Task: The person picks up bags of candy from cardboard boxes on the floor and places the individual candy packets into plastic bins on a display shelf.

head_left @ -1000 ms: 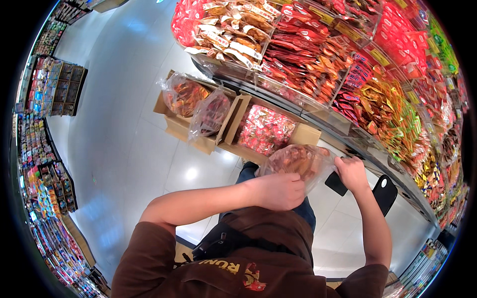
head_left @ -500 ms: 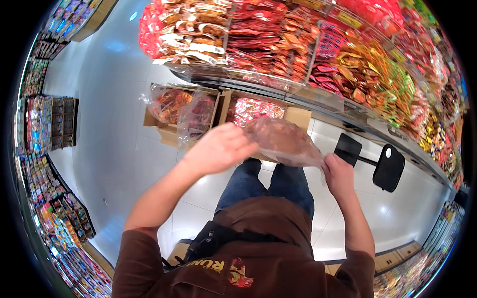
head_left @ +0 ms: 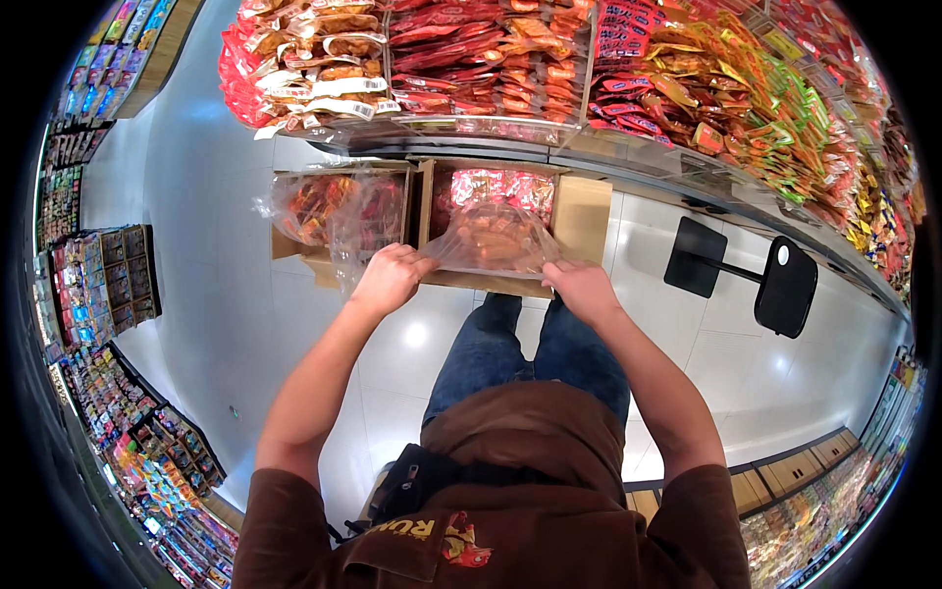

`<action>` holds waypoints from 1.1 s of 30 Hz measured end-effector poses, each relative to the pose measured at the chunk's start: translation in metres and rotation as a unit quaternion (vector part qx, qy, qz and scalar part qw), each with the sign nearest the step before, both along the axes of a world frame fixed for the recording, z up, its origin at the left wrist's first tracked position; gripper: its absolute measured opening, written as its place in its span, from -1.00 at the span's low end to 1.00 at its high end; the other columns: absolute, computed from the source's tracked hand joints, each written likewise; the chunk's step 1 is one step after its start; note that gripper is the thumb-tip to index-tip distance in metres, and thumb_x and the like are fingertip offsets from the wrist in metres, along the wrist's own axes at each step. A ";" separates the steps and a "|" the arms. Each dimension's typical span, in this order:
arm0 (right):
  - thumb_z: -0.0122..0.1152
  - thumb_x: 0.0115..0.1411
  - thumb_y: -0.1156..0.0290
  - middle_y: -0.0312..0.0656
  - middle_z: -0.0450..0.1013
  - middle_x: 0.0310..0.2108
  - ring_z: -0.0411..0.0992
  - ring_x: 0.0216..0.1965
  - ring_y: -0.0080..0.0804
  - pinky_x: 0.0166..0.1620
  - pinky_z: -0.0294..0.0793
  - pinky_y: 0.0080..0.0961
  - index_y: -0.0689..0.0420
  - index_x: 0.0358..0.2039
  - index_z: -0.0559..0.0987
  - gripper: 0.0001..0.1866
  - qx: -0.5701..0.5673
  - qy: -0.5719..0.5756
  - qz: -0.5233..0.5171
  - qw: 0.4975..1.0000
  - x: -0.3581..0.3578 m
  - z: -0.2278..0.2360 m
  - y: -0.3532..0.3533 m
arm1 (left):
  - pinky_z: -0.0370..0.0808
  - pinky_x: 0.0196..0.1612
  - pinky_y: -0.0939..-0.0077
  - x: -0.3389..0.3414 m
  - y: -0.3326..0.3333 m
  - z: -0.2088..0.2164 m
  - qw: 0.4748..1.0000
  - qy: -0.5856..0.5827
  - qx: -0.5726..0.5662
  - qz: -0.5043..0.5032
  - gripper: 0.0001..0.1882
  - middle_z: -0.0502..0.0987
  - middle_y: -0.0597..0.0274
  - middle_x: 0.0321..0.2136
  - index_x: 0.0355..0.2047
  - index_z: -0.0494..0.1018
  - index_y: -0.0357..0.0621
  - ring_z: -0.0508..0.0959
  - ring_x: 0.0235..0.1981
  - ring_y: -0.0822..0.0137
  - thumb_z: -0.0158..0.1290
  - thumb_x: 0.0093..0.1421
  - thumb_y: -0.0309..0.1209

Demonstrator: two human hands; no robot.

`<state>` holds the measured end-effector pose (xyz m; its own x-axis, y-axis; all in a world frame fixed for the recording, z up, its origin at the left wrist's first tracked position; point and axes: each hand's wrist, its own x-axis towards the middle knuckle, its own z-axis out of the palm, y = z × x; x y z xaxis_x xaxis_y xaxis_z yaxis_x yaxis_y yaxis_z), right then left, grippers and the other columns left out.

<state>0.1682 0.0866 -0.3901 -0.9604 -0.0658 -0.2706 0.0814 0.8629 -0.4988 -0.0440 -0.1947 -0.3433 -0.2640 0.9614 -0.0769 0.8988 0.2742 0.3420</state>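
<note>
Clear, thin, crinkled plastic bag, glossy, pinched at its lower edge by left hand and right hand. Matt brown cardboard boxes beneath, one lined with more clear, shiny film. Glossy foil packets, red and silver, inside the nearer box. Smooth, pale, polished floor, mirroring ceiling lights. Shiny plastic wrappers on shelves. Matt black stool. Blue denim jeans; soft brown cloth shirt.

Shop aisle, packed snack shelves
</note>
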 end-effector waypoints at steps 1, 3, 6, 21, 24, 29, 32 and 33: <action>0.06 0.18 0.40 -0.13 0.49 -0.35 0.49 -0.21 -0.11 -0.25 0.49 -0.24 0.05 -0.35 0.39 -0.94 0.007 0.002 0.002 1.000 -0.002 -0.006 -0.003 | 0.50 -0.22 0.35 0.002 -0.006 -0.011 1.000 -0.004 0.003 0.003 -0.74 0.60 0.29 -0.44 -0.31 0.59 -0.04 0.56 -0.37 0.25 0.08 -0.05 -0.54; 0.05 0.18 0.41 -0.13 0.49 -0.34 0.49 -0.18 -0.12 -0.22 0.49 -0.24 0.06 -0.35 0.40 -0.95 0.020 -0.002 0.013 1.000 -0.001 -0.022 -0.008 | 0.50 -0.22 0.34 0.008 -0.015 -0.028 1.000 -0.022 0.001 0.006 -0.74 0.61 0.27 -0.43 -0.31 0.59 -0.05 0.57 -0.37 0.24 0.09 -0.05 -0.55; 0.07 0.17 0.41 -0.13 0.49 -0.34 0.48 -0.19 -0.13 -0.21 0.48 -0.24 0.07 -0.36 0.40 -0.94 0.034 -0.025 0.016 0.999 0.010 -0.047 -0.009 | 0.50 -0.23 0.32 0.024 -0.014 -0.042 0.998 -0.060 -0.001 0.021 -0.74 0.61 0.26 -0.41 -0.34 0.59 -0.07 0.58 -0.35 0.22 0.10 -0.08 -0.59; 0.31 0.00 0.46 -0.27 0.50 -0.36 0.45 -0.29 -0.26 -0.21 0.43 -0.34 0.07 -0.45 0.55 -0.90 -0.024 0.088 -0.157 0.983 0.067 -0.068 0.018 | 0.46 -0.21 0.29 0.020 -0.010 -0.061 0.991 -0.099 0.013 0.095 -0.81 0.56 0.23 -0.44 -0.26 0.57 -0.07 0.53 -0.35 0.21 0.21 0.08 -0.37; 0.34 -0.05 0.49 -0.30 0.49 -0.36 0.44 -0.31 -0.28 -0.22 0.46 -0.38 0.08 -0.45 0.57 -0.87 -0.059 0.149 -0.169 0.972 0.065 -0.060 0.019 | 0.48 -0.20 0.25 0.022 -0.021 -0.066 0.987 -0.111 -0.026 0.113 -0.75 0.55 0.18 -0.43 -0.20 0.55 -0.07 0.53 -0.35 0.16 0.21 0.08 -0.37; 0.36 -0.06 0.49 -0.26 0.52 -0.36 0.46 -0.32 -0.27 -0.24 0.48 -0.39 0.10 -0.44 0.63 -0.89 -0.110 0.158 -0.201 0.961 0.063 -0.050 0.023 | 0.49 -0.24 0.28 0.021 -0.026 -0.068 0.980 -0.086 0.005 0.182 -0.87 0.57 0.17 -0.46 -0.34 0.57 -0.11 0.55 -0.36 0.14 0.21 0.05 -0.48; 0.36 -0.05 0.50 -0.25 0.54 -0.37 0.46 -0.33 -0.27 -0.25 0.49 -0.38 0.11 -0.42 0.65 -0.88 -0.124 0.156 -0.248 0.948 0.064 -0.054 0.028 | 0.51 -0.27 0.29 0.013 -0.024 -0.068 0.978 -0.068 0.031 0.196 -0.90 0.59 0.20 -0.45 -0.45 0.55 -0.14 0.56 -0.36 0.13 0.22 -0.01 -0.55; 0.36 -0.04 0.51 -0.24 0.55 -0.38 0.47 -0.33 -0.26 -0.25 0.49 -0.38 0.11 -0.41 0.66 -0.88 -0.128 0.154 -0.265 0.943 0.064 -0.055 0.029 | 0.51 -0.28 0.30 0.010 -0.023 -0.067 0.979 -0.061 0.041 0.192 -0.89 0.59 0.21 -0.45 -0.45 0.55 -0.14 0.56 -0.36 0.14 0.23 -0.03 -0.56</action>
